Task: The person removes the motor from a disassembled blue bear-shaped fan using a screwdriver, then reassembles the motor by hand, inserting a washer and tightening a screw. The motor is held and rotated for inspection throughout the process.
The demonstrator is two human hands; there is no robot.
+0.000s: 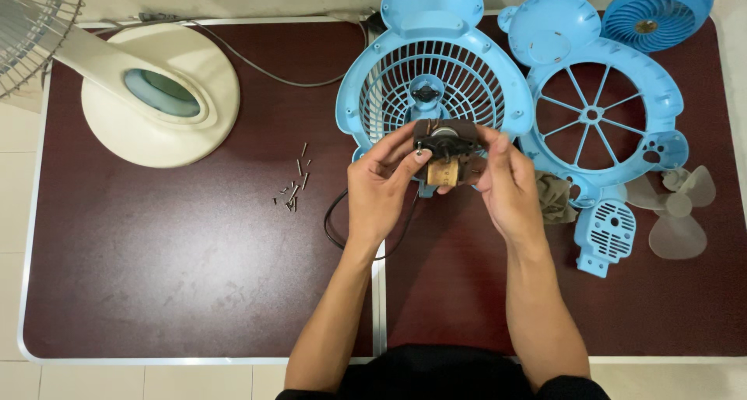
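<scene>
Above the bench (pixel 194 291), near its middle seam: left hand (pixel 379 190) and right hand (pixel 506 184) closed on a small dark motor (pixel 447 145), one at each end. Held clear of the surface and close under the camera, fingertips pinching the frame from both sides, apparently so the tan coil block underneath stays in sight. Thumb and forefinger of the left curled on the near corner; right fingers wrapped round the far side.

Trailing from the motor, a black cord (pixel 334 225), looping down past the left wrist onto the bench. Directly behind the hands, a blue grille (pixel 436 89) lying flat, its hub just above the motor. Right of that, touching or nearly so, a blue housing (pixel 599 112) with open spokes; beyond it at the far corner a round blue fan cover (pixel 657 11). Near the right edge, a clear blade (pixel 677 209) and a small blue vent plate (pixel 607 233), close together. A crumpled rag (pixel 554 198) just beside the right hand.

Left of the hands, a loose cluster of screws (pixel 294 186), well apart from the grille. Further left, a cream fan base (pixel 156 96) near the far corner.

Open room mostly on the near half of the bench, both sides of the forearms; crowded along the far and right edges.
</scene>
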